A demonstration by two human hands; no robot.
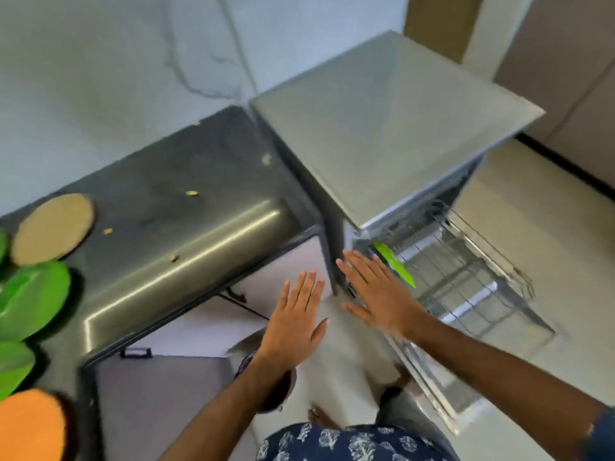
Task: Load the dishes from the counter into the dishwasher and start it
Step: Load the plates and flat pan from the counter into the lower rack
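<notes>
The grey dishwasher (pixel 382 134) stands right of the dark counter (pixel 173 207), its door down and its wire rack (pixel 472 271) pulled out. One green plate (pixel 394 262) stands on edge in the rack's near left corner. My right hand (pixel 376 292) hovers flat, fingers straight, just left of that plate and holds nothing. My left hand (pixel 296 314) is also flat and empty, in front of the counter's edge. On the counter's left end lie green plates (pixel 33 297), an orange plate (pixel 30 427) and a tan round plate (pixel 53 227).
Small crumbs dot the counter. White cabinet doors (pixel 199 324) with dark handles sit under the counter. Pale floor tiles (pixel 549 247) spread right of the dishwasher. The whole picture is motion-blurred.
</notes>
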